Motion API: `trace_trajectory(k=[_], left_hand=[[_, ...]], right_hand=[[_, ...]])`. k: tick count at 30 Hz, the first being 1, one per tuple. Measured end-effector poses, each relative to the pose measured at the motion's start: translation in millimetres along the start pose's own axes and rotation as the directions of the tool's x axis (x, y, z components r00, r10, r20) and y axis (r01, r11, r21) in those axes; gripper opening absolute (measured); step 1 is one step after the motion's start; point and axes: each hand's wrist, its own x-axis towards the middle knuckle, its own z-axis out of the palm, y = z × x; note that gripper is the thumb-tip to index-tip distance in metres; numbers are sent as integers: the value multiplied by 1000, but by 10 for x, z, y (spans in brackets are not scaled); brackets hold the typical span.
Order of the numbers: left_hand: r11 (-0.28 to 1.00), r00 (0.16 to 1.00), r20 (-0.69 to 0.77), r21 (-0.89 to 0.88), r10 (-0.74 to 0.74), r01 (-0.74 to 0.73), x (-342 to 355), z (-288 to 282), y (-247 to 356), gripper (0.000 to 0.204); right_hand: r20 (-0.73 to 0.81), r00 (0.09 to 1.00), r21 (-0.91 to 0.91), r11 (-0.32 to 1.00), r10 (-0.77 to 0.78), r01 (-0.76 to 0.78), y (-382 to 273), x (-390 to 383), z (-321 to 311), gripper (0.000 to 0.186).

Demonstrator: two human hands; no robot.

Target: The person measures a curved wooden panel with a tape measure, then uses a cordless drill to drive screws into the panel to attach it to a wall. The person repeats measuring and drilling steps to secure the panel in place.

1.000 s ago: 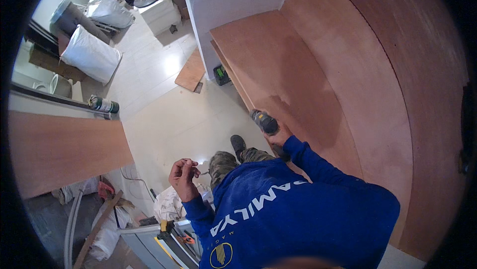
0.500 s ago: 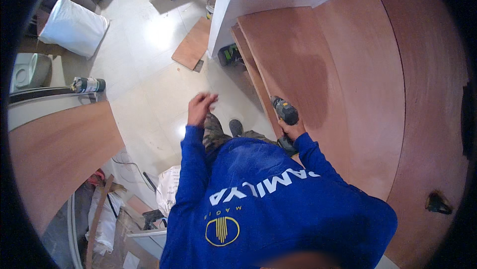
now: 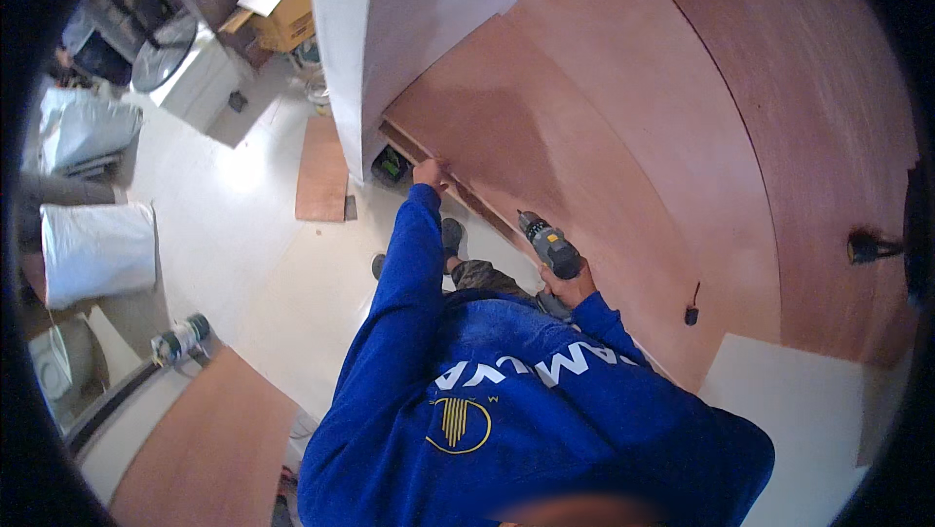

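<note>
My right hand [image 3: 575, 287] is wrapped round the grip of a grey and black cordless drill [image 3: 553, 250] with a yellow mark. The drill's bit points away from me, above the edge of a large reddish plywood panel [image 3: 623, 206]. Farther out, my left hand [image 3: 430, 173] is closed at the narrow wooden edge [image 3: 475, 204] of the plywood structure. Its fingertips are partly hidden there. A green and black tool [image 3: 391, 166] lies low down beside that hand, against the white wall end.
A white wall [image 3: 341, 59] stands just beyond my left hand. On the pale tiled floor lie a plywood offcut [image 3: 321, 171] and a white sack [image 3: 99, 252]. A cardboard box [image 3: 287, 20] is at the back. Another plywood sheet [image 3: 209, 439] is at lower left, with a cylindrical can [image 3: 182, 339] nearby.
My left hand has reached forward from open air to the wooden edge. The drill has stayed in my right hand, its bit now showing. The view has turned toward the right.
</note>
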Motion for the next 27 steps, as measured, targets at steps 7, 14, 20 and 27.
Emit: trace_trajectory(k=[7, 14, 20, 27], left_hand=[[949, 985, -4, -269, -171, 163, 74, -136, 106, 22], [975, 984, 20, -135, -175, 176, -190, -532, 187, 33], [959, 992, 58, 267, -111, 92, -290, -806, 251, 40], [989, 985, -160, 117, -72, 91, -109, -927, 737, 39]], right_hand=[[-80, 967, 241, 946, 242, -217, 111, 41, -32, 17], [-194, 952, 340, 927, 235, -159, 507, 289, -32, 10], [-263, 914, 433, 885, 308, -173, 889, 485, -98, 14], [-329, 843, 193, 905, 424, -380, 1108, 833, -7, 27]])
